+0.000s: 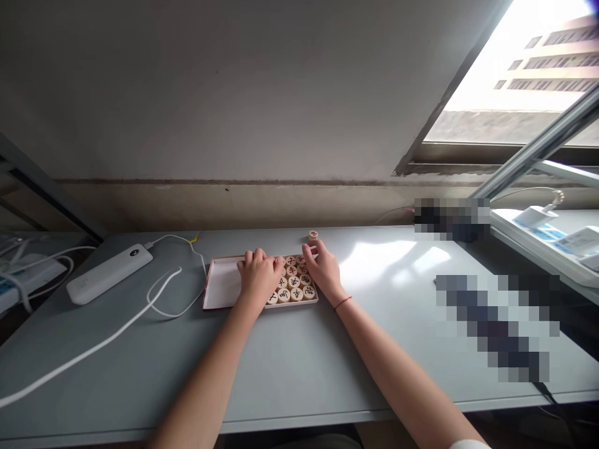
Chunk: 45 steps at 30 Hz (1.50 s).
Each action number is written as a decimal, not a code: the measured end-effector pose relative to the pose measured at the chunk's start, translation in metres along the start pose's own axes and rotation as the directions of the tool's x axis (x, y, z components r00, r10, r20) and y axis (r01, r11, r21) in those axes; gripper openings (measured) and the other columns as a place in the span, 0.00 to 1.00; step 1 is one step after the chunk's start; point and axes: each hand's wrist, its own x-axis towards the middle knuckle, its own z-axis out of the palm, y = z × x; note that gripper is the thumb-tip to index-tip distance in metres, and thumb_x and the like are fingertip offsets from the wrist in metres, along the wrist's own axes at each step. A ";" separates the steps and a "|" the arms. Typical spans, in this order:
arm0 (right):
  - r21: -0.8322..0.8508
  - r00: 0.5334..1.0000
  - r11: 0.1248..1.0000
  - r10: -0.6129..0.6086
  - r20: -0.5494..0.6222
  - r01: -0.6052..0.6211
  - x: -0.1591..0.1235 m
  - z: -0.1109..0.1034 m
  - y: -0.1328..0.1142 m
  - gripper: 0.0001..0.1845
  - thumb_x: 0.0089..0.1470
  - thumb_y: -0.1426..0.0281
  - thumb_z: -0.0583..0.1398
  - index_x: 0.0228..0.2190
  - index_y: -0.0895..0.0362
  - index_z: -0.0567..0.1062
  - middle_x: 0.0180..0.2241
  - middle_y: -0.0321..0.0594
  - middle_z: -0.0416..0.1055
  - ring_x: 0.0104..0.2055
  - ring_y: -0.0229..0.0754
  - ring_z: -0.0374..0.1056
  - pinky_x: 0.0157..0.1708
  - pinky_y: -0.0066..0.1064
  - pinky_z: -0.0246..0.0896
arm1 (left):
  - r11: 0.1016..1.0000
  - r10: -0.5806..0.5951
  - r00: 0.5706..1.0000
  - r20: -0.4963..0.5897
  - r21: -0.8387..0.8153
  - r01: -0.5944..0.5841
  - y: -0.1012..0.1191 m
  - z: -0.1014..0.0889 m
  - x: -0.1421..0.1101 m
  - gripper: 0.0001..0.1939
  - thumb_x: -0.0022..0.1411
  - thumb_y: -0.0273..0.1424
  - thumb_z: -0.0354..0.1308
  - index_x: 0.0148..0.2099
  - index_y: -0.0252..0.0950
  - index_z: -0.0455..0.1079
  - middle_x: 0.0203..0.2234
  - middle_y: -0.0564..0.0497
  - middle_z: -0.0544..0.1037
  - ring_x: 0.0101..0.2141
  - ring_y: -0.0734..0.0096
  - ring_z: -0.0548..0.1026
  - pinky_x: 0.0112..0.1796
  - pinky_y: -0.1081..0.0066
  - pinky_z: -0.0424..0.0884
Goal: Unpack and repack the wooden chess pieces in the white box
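A shallow red-edged box tray (221,282) lies on the table with its white inside showing at the left. Round wooden Chinese chess pieces (294,288) with red and black characters are packed in rows in its right part. My left hand (257,275) curls over the tray, its fingertips at the pieces, and hides part of them. My right hand (324,267) rests at the tray's far right corner, touching or nearly touching the pieces. One loose piece (313,235) stands on the table just beyond that corner.
A white power bank (109,273) and a looped white cable (163,299) lie left of the tray on the grey table (388,349). Pixelated objects lie on the table's right side. A wall rises behind the table, and a window opens at upper right.
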 end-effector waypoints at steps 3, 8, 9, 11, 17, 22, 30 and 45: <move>0.027 1.000 1.000 -0.006 0.013 0.005 0.003 0.000 0.001 0.17 0.60 0.55 0.49 0.38 0.52 0.71 0.30 0.39 0.73 0.31 0.44 0.68 0.30 0.33 0.59 | 1.000 0.014 0.999 -0.034 -0.019 -0.015 0.006 0.003 -0.002 0.17 0.66 0.38 0.48 0.38 0.38 0.77 0.38 0.43 0.77 0.46 0.52 0.67 0.43 0.56 0.62; -0.005 0.900 0.908 -0.415 -0.134 0.418 0.003 -0.005 -0.003 0.12 0.59 0.65 0.51 0.37 0.55 0.72 0.41 0.47 0.71 0.46 0.49 0.64 0.47 0.43 0.61 | 0.985 0.053 0.993 -0.109 -0.156 -0.069 0.006 0.000 -0.002 0.10 0.65 0.36 0.52 0.37 0.39 0.73 0.33 0.47 0.80 0.45 0.55 0.69 0.47 0.56 0.60; -0.005 0.846 0.851 -0.522 -0.105 0.525 0.001 -0.006 -0.006 0.11 0.57 0.67 0.52 0.39 0.55 0.71 0.43 0.48 0.71 0.48 0.50 0.63 0.48 0.43 0.60 | 0.972 0.051 0.988 -0.145 -0.220 -0.083 0.005 -0.001 -0.002 0.09 0.64 0.36 0.53 0.38 0.39 0.72 0.34 0.47 0.80 0.45 0.56 0.70 0.47 0.56 0.61; 0.027 0.746 0.745 -0.665 -0.030 0.666 -0.004 -0.008 -0.013 0.13 0.56 0.69 0.54 0.44 0.55 0.69 0.44 0.48 0.71 0.48 0.49 0.64 0.47 0.42 0.63 | 0.903 0.024 0.983 -0.184 -0.417 -0.101 0.005 -0.006 -0.003 0.10 0.65 0.38 0.52 0.40 0.39 0.71 0.37 0.47 0.80 0.44 0.59 0.71 0.46 0.61 0.64; 0.056 0.703 0.701 -0.710 -0.046 0.711 -0.016 -0.008 -0.029 0.13 0.60 0.69 0.53 0.47 0.53 0.68 0.43 0.46 0.73 0.44 0.45 0.69 0.44 0.38 0.67 | 0.522 -0.123 0.992 -0.005 -0.851 0.060 0.005 -0.010 -0.010 0.18 0.61 0.47 0.54 0.42 0.37 0.69 0.36 0.48 0.79 0.37 0.67 0.76 0.36 0.71 0.70; -0.067 0.817 0.823 -0.569 -0.098 0.565 0.001 -0.018 -0.012 0.07 0.60 0.70 0.53 0.37 0.54 0.71 0.39 0.43 0.75 0.43 0.45 0.69 0.43 0.36 0.64 | 0.350 -0.272 0.959 -0.081 -0.936 0.020 -0.001 -0.007 -0.006 0.17 0.57 0.42 0.60 0.43 0.35 0.68 0.40 0.46 0.78 0.40 0.68 0.77 0.41 0.69 0.72; -0.388 0.994 0.919 -0.097 -0.039 0.075 0.026 -0.026 0.037 0.08 0.57 0.68 0.55 0.31 0.55 0.74 0.33 0.43 0.75 0.38 0.49 0.65 0.35 0.34 0.56 | 0.328 -0.311 0.949 -0.053 -0.943 0.055 -0.013 -0.002 -0.001 0.21 0.56 0.36 0.62 0.52 0.38 0.69 0.41 0.47 0.77 0.39 0.69 0.77 0.40 0.70 0.73; 0.009 0.931 0.932 -0.362 -0.049 0.363 0.005 -0.022 -0.006 0.13 0.57 0.63 0.56 0.41 0.55 0.75 0.37 0.44 0.74 0.38 0.45 0.67 0.38 0.35 0.64 | 0.824 0.084 0.944 -0.321 -0.511 -0.247 -0.002 -0.003 -0.012 0.11 0.61 0.34 0.57 0.46 0.39 0.69 0.36 0.49 0.76 0.33 0.69 0.74 0.39 0.69 0.72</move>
